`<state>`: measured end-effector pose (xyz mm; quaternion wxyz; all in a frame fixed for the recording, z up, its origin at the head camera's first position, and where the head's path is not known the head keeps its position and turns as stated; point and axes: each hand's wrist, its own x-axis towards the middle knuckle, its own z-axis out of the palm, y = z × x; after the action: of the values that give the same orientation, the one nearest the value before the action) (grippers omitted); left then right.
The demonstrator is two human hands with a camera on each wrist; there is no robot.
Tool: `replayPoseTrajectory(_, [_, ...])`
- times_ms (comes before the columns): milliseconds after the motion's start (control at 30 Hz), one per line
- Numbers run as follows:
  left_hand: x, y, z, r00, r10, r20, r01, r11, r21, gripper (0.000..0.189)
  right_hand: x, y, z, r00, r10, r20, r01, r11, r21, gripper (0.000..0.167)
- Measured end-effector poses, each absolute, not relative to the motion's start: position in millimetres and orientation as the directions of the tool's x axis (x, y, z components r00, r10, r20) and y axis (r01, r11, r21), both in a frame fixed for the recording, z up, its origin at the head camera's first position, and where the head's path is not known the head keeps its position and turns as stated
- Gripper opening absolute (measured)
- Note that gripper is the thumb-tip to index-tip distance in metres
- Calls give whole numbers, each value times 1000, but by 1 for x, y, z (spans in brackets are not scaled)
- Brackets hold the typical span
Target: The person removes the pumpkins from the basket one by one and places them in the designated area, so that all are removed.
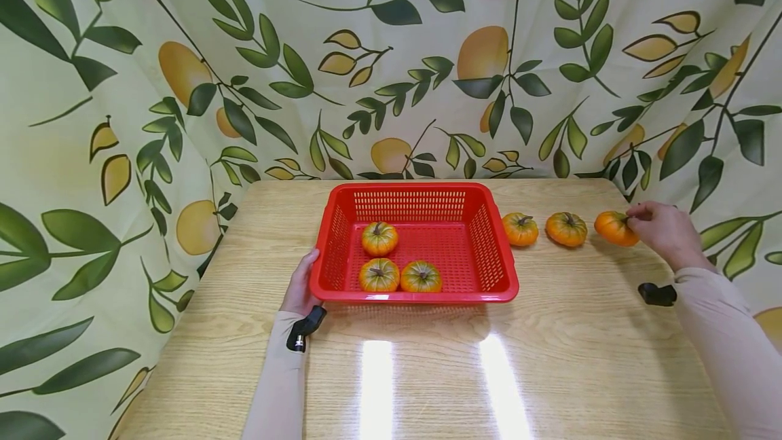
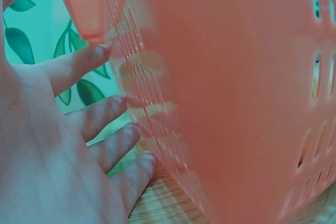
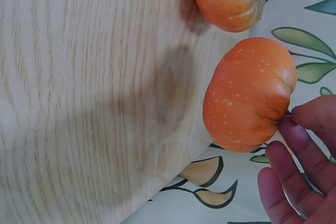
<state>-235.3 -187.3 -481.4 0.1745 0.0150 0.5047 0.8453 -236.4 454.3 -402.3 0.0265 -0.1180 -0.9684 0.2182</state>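
Observation:
My right hand (image 1: 666,231) pinches a small orange pumpkin (image 1: 616,228) by its stem between thumb and fingers. In the right wrist view this pumpkin (image 3: 251,95) hangs tilted, its shadow apart from it on the wood. At the left end of a red plastic basket (image 1: 414,297), my left hand (image 1: 301,285) holds the side, thumb at the rim. The left wrist view has its fingers (image 2: 118,114) spread against the slotted outer wall. Inside the basket sit three pumpkins: one farther back (image 1: 379,239), a front left one (image 1: 379,275) and a front right one (image 1: 421,277).
Right of the basket, two more pumpkins stand on the wooden table (image 1: 568,331): one close beside its wall (image 1: 520,229), another (image 1: 566,229) between that and the held one. A leaf-and-fruit patterned curtain (image 1: 427,107) borders the table at the back and sides.

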Motion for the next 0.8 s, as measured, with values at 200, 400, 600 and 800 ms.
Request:
replayPoseTrajectory(200, [-235, -187, -482, -939, 311, -149, -280, -433, 857, 59, -238, 456, -405, -973, 231, -14, 214, 874, -436, 37])
replayPoseTrajectory(400, [-235, -187, -482, -941, 301, -151, -276, -430, 860, 59, -241, 457, -411, -972, 234, -10, 213, 867, -450, 37])
replayPoseTrajectory(600, [-235, -187, -483, -940, 311, -138, -270, -435, 859, 60, -244, 459, -415, -969, 246, -13, 225, 864, -450, 35])
replayPoseTrajectory(800, [-235, -188, -482, -935, 329, -130, -275, -445, 852, 59, -243, 458, -419, -970, 241, 1, 214, 861, -461, 34])
